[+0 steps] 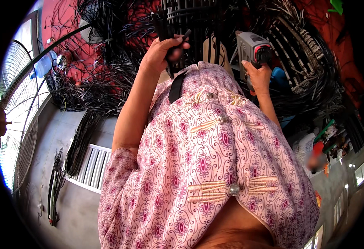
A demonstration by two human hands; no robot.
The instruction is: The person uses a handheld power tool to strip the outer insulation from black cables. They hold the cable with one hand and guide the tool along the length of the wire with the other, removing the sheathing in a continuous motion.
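Observation:
My left hand (167, 52) is closed around dark flat strips (162, 29), and a short dark end pokes out past the thumb. My right hand (257, 76) grips a grey power tool (251, 43) with a black end and a red ring; it resembles a nail gun or stapler, though its exact kind does not show. Ahead of my lap, between the hands, stands a dark frame with woven strips (186, 14), partly hidden by my left hand. To the right of the tool lies a curved, slatted woven piece (300, 50) with loose black strips around it.
Tangled black strips (86, 93) cover much of the red surface (59, 25) ahead. At left stands a wire-caged fan (20, 103). Bundles of strips (82, 141) lie by a white slatted rack (92, 166). Beside my right wrist is a blue object (278, 76); mixed scraps (327, 141) lie farther right.

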